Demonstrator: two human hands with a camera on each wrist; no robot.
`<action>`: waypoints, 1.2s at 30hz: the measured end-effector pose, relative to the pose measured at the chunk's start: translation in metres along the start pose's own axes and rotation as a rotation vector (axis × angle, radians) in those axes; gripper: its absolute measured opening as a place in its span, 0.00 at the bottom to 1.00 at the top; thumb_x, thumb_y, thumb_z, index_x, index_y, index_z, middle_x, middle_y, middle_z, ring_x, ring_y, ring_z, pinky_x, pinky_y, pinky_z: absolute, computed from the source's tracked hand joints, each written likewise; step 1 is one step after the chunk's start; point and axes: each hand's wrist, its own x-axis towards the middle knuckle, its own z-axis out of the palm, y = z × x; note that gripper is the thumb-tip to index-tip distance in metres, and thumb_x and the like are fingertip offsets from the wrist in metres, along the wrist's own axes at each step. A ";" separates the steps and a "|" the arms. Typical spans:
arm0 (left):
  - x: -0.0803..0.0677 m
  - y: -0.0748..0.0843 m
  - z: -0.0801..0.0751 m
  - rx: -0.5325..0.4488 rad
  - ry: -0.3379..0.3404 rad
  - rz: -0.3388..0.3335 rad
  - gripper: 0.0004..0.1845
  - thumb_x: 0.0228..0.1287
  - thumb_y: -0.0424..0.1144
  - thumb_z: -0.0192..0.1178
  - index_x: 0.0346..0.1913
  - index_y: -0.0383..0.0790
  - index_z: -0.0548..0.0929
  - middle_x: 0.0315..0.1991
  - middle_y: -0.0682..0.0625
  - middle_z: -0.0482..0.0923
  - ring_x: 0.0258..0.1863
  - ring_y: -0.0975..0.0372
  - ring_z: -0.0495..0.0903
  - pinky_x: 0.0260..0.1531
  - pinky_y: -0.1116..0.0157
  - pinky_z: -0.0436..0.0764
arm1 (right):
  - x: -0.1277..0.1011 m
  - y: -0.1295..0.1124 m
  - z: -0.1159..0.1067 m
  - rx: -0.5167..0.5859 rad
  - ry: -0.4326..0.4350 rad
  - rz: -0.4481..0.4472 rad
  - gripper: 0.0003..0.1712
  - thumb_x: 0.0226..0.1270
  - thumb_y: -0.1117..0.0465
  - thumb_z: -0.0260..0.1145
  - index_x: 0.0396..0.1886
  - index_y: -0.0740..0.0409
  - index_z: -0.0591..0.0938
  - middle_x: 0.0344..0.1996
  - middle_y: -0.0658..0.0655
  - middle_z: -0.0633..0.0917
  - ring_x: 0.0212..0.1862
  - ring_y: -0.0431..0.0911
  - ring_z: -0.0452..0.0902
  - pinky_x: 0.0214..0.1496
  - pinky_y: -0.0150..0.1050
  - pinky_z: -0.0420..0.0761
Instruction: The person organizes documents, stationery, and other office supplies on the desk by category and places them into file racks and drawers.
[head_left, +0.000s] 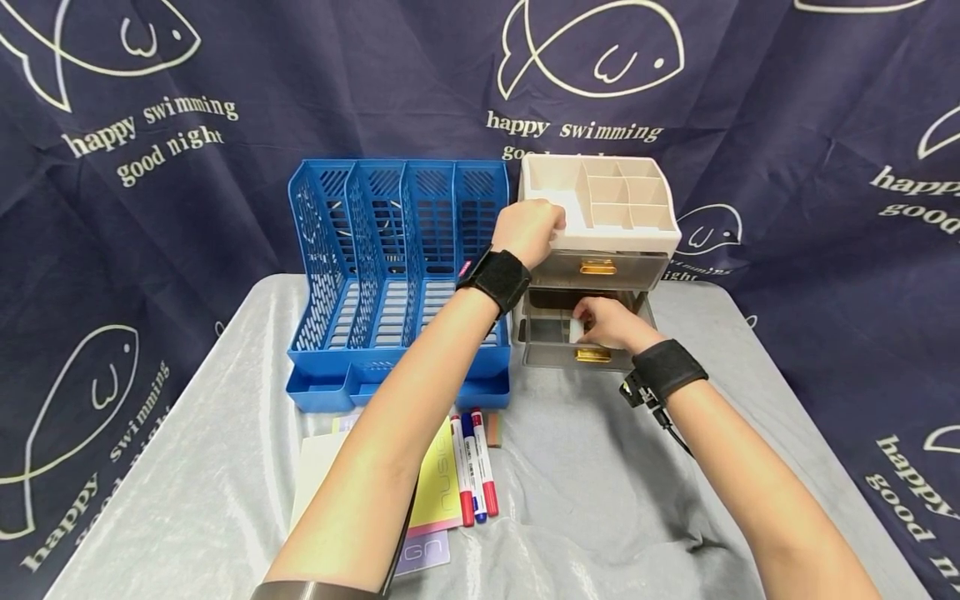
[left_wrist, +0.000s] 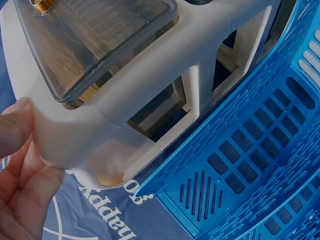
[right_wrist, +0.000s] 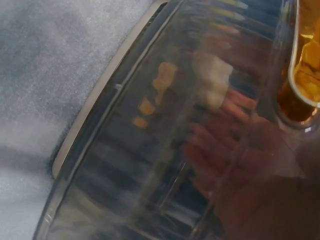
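My left hand grips the upper left edge of a white desktop drawer organizer; in the left wrist view its thumb and fingers pinch the white wall. Below, the smoky clear lower drawer is pulled out. Inside it, the fingers of my right hand hold a small white block, possibly an eraser. The right wrist view looks through the tinted drawer front, so the hand and the pale block appear dim. The upper drawer is closed.
Left of the organizer stands a blue file rack with several slots. In front of it lie a yellow notebook among other pads, three markers and a small orange-brown block. A grey cloth covers the table.
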 end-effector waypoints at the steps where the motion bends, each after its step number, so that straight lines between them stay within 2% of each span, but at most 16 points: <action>1: 0.000 0.000 0.000 0.000 -0.002 0.000 0.11 0.63 0.33 0.57 0.44 0.48 0.85 0.43 0.53 0.83 0.42 0.61 0.81 0.44 0.63 0.78 | 0.000 0.000 0.000 -0.004 0.002 -0.002 0.21 0.50 0.69 0.71 0.44 0.70 0.76 0.41 0.68 0.80 0.46 0.59 0.76 0.50 0.50 0.75; 6: 0.000 -0.001 0.000 0.008 -0.001 0.003 0.10 0.63 0.33 0.58 0.44 0.48 0.85 0.43 0.53 0.83 0.42 0.61 0.81 0.44 0.63 0.78 | -0.002 0.001 0.000 -0.031 0.032 -0.014 0.23 0.51 0.67 0.72 0.47 0.70 0.77 0.45 0.68 0.81 0.50 0.60 0.76 0.53 0.51 0.74; 11: 0.000 -0.001 0.000 0.009 0.003 -0.005 0.10 0.63 0.33 0.57 0.43 0.48 0.85 0.43 0.53 0.83 0.42 0.61 0.81 0.44 0.63 0.78 | -0.007 0.001 -0.005 -0.011 0.076 -0.044 0.23 0.50 0.65 0.72 0.47 0.71 0.78 0.44 0.68 0.82 0.49 0.60 0.77 0.53 0.51 0.74; 17: 0.000 0.001 -0.001 0.005 -0.005 -0.001 0.10 0.63 0.33 0.57 0.44 0.48 0.85 0.43 0.52 0.83 0.43 0.61 0.81 0.45 0.63 0.78 | -0.017 -0.001 -0.013 0.022 0.113 -0.034 0.23 0.53 0.62 0.71 0.47 0.71 0.79 0.43 0.68 0.82 0.48 0.59 0.77 0.52 0.52 0.74; 24: 0.001 0.001 0.000 0.002 -0.005 -0.007 0.11 0.63 0.32 0.57 0.43 0.47 0.85 0.43 0.53 0.83 0.43 0.61 0.81 0.44 0.62 0.78 | -0.025 -0.002 -0.016 0.020 0.168 -0.099 0.21 0.52 0.64 0.71 0.45 0.72 0.80 0.41 0.68 0.83 0.45 0.59 0.78 0.51 0.51 0.75; 36: 0.000 0.001 -0.001 0.002 -0.004 -0.007 0.11 0.62 0.32 0.57 0.43 0.48 0.85 0.42 0.53 0.83 0.42 0.61 0.81 0.43 0.62 0.78 | -0.040 -0.026 -0.016 0.025 0.198 -0.185 0.21 0.53 0.64 0.70 0.46 0.70 0.80 0.43 0.66 0.83 0.48 0.59 0.79 0.53 0.51 0.75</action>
